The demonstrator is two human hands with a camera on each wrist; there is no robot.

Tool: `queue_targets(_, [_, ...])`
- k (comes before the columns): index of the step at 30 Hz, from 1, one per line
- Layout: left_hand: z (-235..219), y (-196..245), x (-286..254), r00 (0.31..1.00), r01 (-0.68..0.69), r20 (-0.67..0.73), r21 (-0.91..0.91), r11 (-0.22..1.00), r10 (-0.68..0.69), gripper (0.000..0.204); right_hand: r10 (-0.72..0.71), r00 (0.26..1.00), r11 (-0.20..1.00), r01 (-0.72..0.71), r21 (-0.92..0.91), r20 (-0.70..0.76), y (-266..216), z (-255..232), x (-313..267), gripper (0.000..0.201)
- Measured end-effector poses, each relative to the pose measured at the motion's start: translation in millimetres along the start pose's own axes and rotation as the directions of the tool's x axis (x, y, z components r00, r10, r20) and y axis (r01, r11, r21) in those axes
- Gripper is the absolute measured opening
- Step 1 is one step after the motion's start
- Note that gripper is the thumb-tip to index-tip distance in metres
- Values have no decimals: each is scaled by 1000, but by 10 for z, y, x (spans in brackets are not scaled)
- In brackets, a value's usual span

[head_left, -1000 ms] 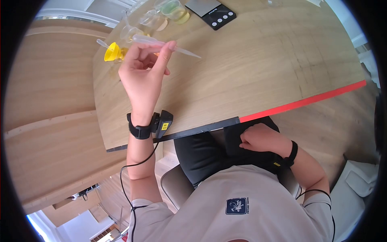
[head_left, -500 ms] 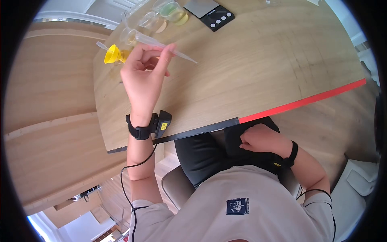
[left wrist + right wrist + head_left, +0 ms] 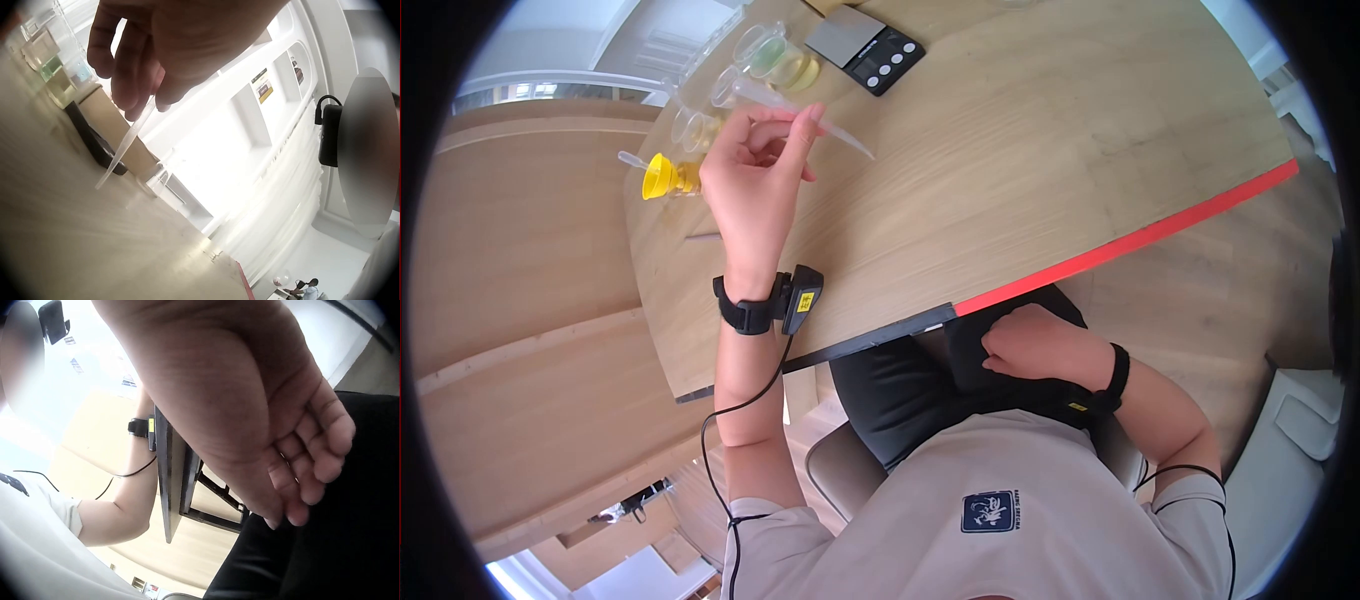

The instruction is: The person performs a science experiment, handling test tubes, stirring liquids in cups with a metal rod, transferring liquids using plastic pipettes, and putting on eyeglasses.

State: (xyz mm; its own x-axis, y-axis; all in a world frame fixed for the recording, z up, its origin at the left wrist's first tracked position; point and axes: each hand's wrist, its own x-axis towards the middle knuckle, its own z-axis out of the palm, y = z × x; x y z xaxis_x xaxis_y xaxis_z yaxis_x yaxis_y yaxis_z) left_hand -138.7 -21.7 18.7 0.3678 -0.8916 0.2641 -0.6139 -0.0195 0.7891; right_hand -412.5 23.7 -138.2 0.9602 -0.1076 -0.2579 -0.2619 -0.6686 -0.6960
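Observation:
Over the left part of the table, my left hand [image 3: 750, 185] pinches a translucent plastic dropper pipette [image 3: 847, 137] between thumb and fingers. The pipette's thin tip slants down toward the tabletop, pointing right in the head view; its wider bulb end is partly behind the fingers. In the left wrist view the pipette [image 3: 128, 140] overlaps a black-edged device. Beside the hand are a yellow funnel [image 3: 658, 177] and clear plastic cups [image 3: 783, 66], one with yellowish-green liquid. My right hand [image 3: 1040, 342] rests on the lap with loosely curled fingers and holds nothing.
A black digital scale [image 3: 885, 62] with a metal plate stands behind the pipette. Another dropper pipette [image 3: 632, 160] lies by the funnel. A thin dark stick [image 3: 703, 237] is left of my wrist. Red tape [image 3: 1130, 235] marks part of the table's front edge.
The head view has turned, so the scale, cups and funnel appear farther left and lower. My left hand keeps hold of the pipette, its tip slightly lower in view. The right hand stays on the lap.

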Motion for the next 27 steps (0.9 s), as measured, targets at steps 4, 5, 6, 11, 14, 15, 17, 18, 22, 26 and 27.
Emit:
queue_targets(4, [206,94,103,999,-39,26,-33,999,40,16,-4,1000,1000,4,4,3,-7,-11,-10,28])
queue_targets(5, [255,124,125,998,-53,32,-61,997,55,17,-2,1000,1000,2,7,0,-6,-7,-14,28])
queue_targets(6, [302,148,144,998,-55,35,-60,997,57,17,-8,1000,1000,8,9,-6,-4,2,-16,28])
queue_targets(11, [422,232,213,993,-94,63,-53,994,97,15,-14,1000,1000,14,6,-24,1,20,-25,28])
queue_targets(14, [403,207,242,991,-126,43,-4,992,126,13,-17,1000,1000,17,-3,-25,-13,1,-31,28])
queue_targets(15, [384,186,242,991,-126,41,-3,992,126,13,-17,999,1000,17,9,-28,-19,-12,-32,28])
queue_targets(17, [326,137,244,987,-161,2,-28,987,161,14,-19,999,1000,20,17,-28,-26,-27,-27,28])
queue_targets(18, [255,143,240,987,-161,1,-27,987,161,14,-9,1000,1000,9,11,-11,-29,-26,-23,28])
queue_targets(22, [-125,169,126,996,-91,-18,67,994,92,15,-10,1000,1000,10,12,15,-45,-37,-16,29])
queue_targets(26, [-172,16,76,998,-11,60,60,998,8,13,-57,998,998,57,1,5,-32,9,-8,28])
queue_targets(27, [-142,-10,84,997,-19,72,19,1000,17,13,-57,998,998,57,1,10,-32,13,-10,29])
